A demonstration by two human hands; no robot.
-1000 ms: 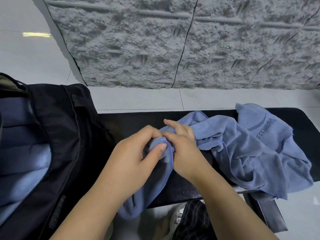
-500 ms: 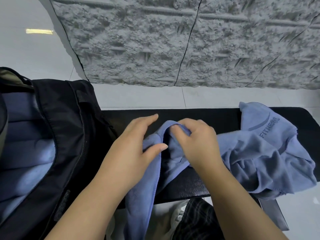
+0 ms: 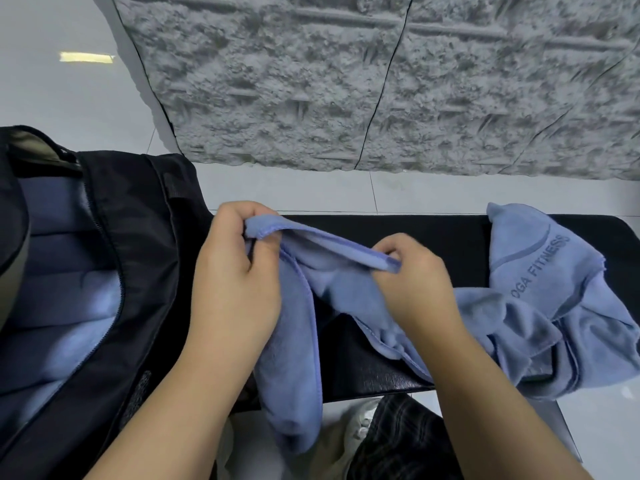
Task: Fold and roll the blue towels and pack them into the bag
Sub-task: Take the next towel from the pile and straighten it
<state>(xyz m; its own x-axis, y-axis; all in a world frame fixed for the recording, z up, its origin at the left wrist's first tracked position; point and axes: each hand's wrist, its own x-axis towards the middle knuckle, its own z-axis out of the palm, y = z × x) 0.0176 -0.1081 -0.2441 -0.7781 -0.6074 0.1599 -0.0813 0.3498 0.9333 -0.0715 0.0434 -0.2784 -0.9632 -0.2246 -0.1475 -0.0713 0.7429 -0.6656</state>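
Left hand point(image 3: 235, 289): pinches blue towel point(image 3: 346, 292) hem
Right hand point(image 3: 420, 289): pinches same hem
Bag point(image 3: 138, 254): open, rolled towels point(image 3: 62, 306) inside
Bench point(image 3: 415, 233): under towel

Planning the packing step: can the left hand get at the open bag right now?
Probably not yet: the left hand grips the blue towel. The bag lies beside it, nothing between.

Single view, head-worn wide-angle camera: looking forward and steeply down from close above a black padded bench point(image 3: 433, 233), taking in an open black fabric bag point(image 3: 138, 244) at left, white floor tiles point(image 3: 294, 188) and grey rough-textured wall panels point(image 3: 346, 81) beyond.
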